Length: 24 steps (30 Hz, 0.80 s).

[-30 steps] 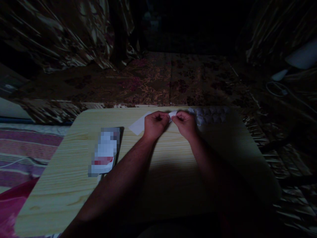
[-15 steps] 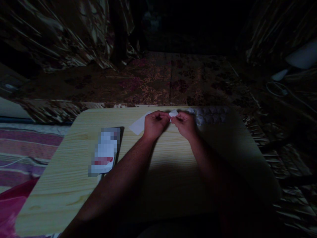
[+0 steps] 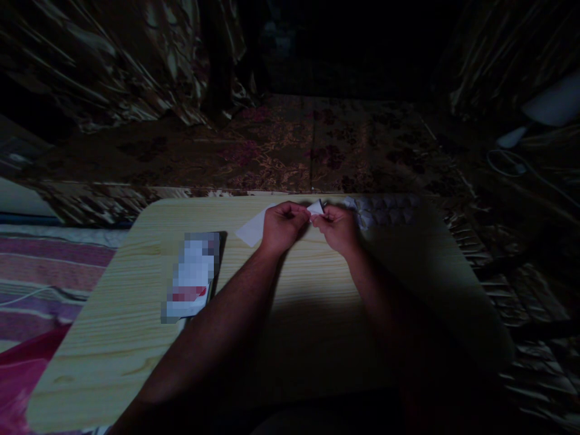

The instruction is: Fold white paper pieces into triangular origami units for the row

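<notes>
- Your left hand (image 3: 281, 228) and right hand (image 3: 336, 228) both pinch a small white paper piece (image 3: 316, 208), folded to a point.
- It sits between your fingertips, near the far edge of the wooden table (image 3: 317, 314).

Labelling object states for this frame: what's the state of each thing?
small white paper piece, pinched between both hands.
left hand, grip shut on the paper piece.
right hand, grip shut on it too.
white paper sheet, flat on light wooden table.
white-and-red pack, lying flat, untouched.
</notes>
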### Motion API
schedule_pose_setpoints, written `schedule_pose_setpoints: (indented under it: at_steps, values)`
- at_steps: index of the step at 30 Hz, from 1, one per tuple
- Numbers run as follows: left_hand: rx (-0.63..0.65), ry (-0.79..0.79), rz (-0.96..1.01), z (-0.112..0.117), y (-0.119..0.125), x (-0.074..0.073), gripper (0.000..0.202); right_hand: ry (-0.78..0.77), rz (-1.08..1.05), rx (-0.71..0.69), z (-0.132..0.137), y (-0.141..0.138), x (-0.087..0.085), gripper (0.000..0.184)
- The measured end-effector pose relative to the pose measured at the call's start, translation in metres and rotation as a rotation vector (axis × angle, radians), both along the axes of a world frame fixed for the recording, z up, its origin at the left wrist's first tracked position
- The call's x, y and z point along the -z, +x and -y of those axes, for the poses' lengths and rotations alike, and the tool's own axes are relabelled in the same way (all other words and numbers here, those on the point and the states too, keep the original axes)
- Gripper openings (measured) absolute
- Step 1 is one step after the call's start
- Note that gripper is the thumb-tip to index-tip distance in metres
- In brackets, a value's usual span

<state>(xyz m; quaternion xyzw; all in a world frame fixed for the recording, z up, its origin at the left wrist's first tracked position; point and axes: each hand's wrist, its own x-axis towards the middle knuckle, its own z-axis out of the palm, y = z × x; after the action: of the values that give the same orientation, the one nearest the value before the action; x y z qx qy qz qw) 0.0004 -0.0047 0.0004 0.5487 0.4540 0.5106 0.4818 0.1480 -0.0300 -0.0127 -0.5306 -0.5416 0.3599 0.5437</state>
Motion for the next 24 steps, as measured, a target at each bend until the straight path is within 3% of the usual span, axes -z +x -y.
schedule_pose_setpoints:
  at_steps: [11,15,19,24]
  values:
    - [-0.023,0.018,-0.006,0.001,0.001,-0.002,0.019,0.004,0.054,0.03,0.002,-0.001,-0.007,0.031]
    - [-0.064,0.03,-0.013,0.001,0.002,-0.004,0.02,-0.002,-0.049,0.002,0.001,-0.005,-0.006,0.022]
    - [-0.12,0.068,-0.028,-0.001,0.001,-0.001,0.019,0.085,-0.095,0.104,0.001,-0.01,-0.006,0.026]
    - [-0.11,0.146,-0.102,-0.001,0.002,0.002,0.015,0.214,0.043,0.191,0.008,-0.01,-0.009,0.029]
